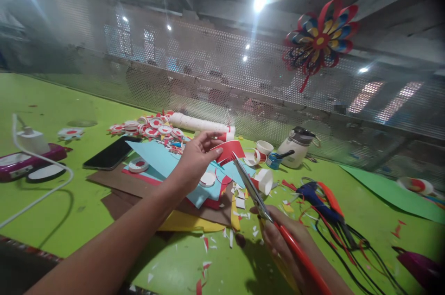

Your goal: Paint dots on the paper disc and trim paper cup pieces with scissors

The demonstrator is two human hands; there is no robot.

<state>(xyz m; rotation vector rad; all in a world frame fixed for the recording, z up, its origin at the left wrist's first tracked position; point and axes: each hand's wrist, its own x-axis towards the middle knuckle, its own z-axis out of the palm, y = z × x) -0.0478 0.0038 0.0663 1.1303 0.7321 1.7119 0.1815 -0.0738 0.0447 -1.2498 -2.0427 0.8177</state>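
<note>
My left hand [194, 160] pinches a strip of red paper [229, 150] between thumb and fingers, above the stack of coloured sheets. My right hand [285, 235] is wrapped round the red handles of a pair of scissors [255, 193]. The blade tips meet the lower right edge of the red paper; whether they are cutting into it I cannot tell. Below the left hand lie light blue sheets [153, 153], with brown sheets [107, 179] and yellow paper [194, 222] under them. A white disc [207, 179] rests on the blue paper.
Small red-and-white paper pieces [155, 123] are heaped at the back, by a white roll [201, 122]. A phone [111, 153] lies left. A glue gun [323, 202] with cables lies right, near a small blue jar [274, 160] and a kettle-like jug [295, 147]. Scraps litter the green table [181, 262].
</note>
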